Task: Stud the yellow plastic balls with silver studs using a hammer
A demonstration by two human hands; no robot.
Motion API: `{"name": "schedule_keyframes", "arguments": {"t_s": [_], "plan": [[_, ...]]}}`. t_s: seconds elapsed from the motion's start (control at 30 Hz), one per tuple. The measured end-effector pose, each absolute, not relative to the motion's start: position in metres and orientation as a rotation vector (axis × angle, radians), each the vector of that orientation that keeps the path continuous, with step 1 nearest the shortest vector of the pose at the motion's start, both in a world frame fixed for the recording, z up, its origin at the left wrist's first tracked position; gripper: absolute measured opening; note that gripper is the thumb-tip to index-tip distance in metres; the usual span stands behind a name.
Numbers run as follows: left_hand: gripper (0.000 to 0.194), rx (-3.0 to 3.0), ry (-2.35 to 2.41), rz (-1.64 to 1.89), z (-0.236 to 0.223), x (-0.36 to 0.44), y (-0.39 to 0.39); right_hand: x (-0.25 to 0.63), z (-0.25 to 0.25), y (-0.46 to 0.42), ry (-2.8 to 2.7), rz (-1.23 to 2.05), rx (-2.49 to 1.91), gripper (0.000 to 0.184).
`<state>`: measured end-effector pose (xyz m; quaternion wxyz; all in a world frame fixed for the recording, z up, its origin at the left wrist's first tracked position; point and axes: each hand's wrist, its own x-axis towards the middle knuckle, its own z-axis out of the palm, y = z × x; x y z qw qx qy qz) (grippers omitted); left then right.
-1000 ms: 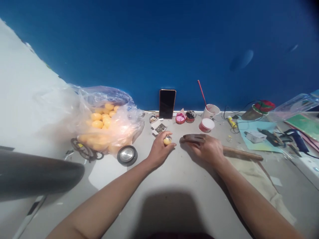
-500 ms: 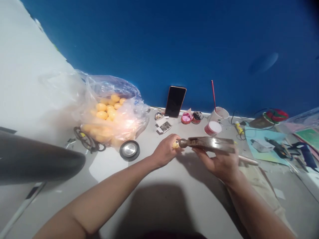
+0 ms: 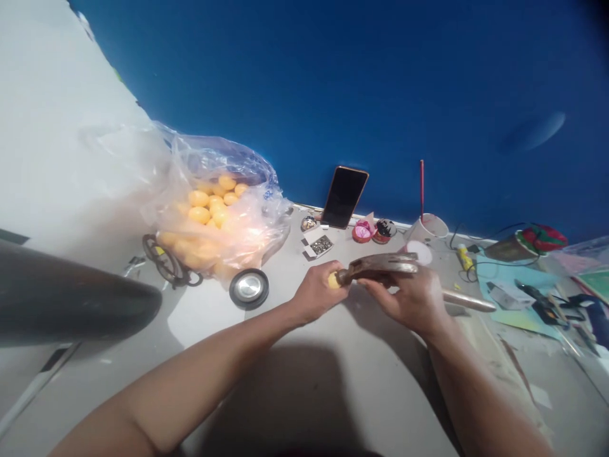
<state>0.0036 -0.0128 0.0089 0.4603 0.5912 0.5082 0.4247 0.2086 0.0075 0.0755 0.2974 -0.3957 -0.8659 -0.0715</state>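
Observation:
My left hand is closed around a small yellow ball, its thumb and fingers covering most of it. My right hand grips a claw hammer, with the handle running out to the right past the wrist. The round striking end of the hammer lies right at the yellow ball; whether it presses on it I cannot tell. Just behind my hands stands a small open white box of tiny metal pieces. A clear plastic bag on the left holds several similar yellow balls.
A phone leans on the blue wall. Beside it are pink and black cupcake-like items and a white cup with a red stick. A round black-rimmed lid lies left. A dark cylinder juts in from the left edge.
The hammer head has shifted left and turned, its claw now showing at an angle. My left hand still holds the yellow ball. The camera view has shifted slightly.

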Motion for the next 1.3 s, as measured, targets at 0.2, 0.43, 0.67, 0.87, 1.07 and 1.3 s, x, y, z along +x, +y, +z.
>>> {"name": "schedule_keyframes", "arguments": {"t_s": [0.2,0.43,0.67,0.87,1.07,1.3], "plan": [[0.008,1.55,1.276,1.004,0.01,0.004,-0.014,0.209,0.076,0.007,-2.325,-0.174,-1.1,0.034],[0.008,1.542,1.284,0.996,0.011,0.005,-0.015,0.21,0.081,0.006,-2.288,-0.13,-1.091,0.033],[0.01,1.495,1.263,1.018,0.009,0.006,-0.015,0.211,0.076,0.008,-2.264,-0.015,-1.148,0.035],[0.011,1.42,1.263,1.0,0.016,0.006,-0.015,0.211,0.073,0.011,-2.279,0.037,-1.131,0.031],[0.01,1.371,1.258,0.991,0.019,0.006,-0.014,0.211,0.07,0.012,-2.225,0.082,-1.142,0.031],[0.007,1.407,1.212,1.005,0.016,0.006,-0.016,0.21,0.079,0.011,-2.221,0.086,-1.096,0.027]]}}
